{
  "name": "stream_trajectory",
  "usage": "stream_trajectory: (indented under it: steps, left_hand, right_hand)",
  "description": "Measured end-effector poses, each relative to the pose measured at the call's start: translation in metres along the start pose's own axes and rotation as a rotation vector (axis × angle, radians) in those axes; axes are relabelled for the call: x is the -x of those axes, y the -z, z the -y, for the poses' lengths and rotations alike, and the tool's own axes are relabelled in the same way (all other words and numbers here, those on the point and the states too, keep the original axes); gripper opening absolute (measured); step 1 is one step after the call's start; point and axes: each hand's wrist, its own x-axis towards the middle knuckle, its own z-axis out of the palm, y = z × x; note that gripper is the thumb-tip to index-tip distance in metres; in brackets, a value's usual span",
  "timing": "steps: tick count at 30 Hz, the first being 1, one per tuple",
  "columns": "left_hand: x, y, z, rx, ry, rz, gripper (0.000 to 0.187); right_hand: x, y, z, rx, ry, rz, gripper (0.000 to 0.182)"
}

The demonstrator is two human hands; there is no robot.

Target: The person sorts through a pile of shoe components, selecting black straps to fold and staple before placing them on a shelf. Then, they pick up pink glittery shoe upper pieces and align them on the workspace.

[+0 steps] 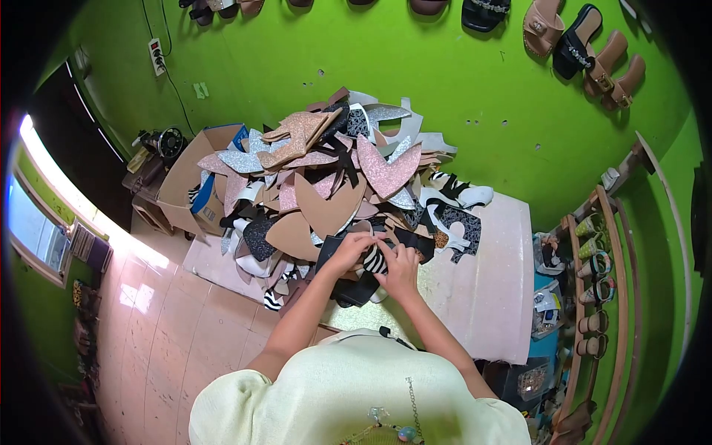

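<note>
2 bare hands [376, 259], zebra-striped piece [374, 260], glittery pointed cutouts [386, 169]

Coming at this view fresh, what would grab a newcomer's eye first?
Probably the big heap of cut pieces, tan, pink and silver glitter, piled on the table against a vivid green wall. Next, the sandals along the top and upper right. Then, at the heap's near edge, two hands at a zebra-striped piece.

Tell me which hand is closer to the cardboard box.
Left. The left hand is on the box side of the zebra-striped piece; the right hand is on its far side, farther from the cardboard box.
</note>
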Motion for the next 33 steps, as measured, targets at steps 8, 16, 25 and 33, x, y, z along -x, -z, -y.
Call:
stream_trajectory:
  steps: [8, 16, 25, 33]
  left_hand:
    - [-0.012, 0.055, 0.072, -0.751, -0.037, -0.194, 0.033]
    - [0.037, 0.034, 0.049, -0.918, 0.009, -0.386, 0.053]
    - [0.047, -0.029, 0.062, -1.485, -0.237, -0.286, 0.070]
    - [0.051, -0.013, 0.077, -1.534, -0.152, -0.222, 0.082]
  right_hand:
    - [0.013, -0.022, -0.009, -0.124, 0.032, -0.008, 0.068]
    - [-0.013, -0.051, -0.056, -0.164, -0.236, 0.135, 0.047]
    - [-0.030, -0.076, -0.062, -0.060, -0.231, 0.304, 0.048]
    - [-0.028, -0.060, -0.067, -0.048, -0.141, 0.131, 0.039]
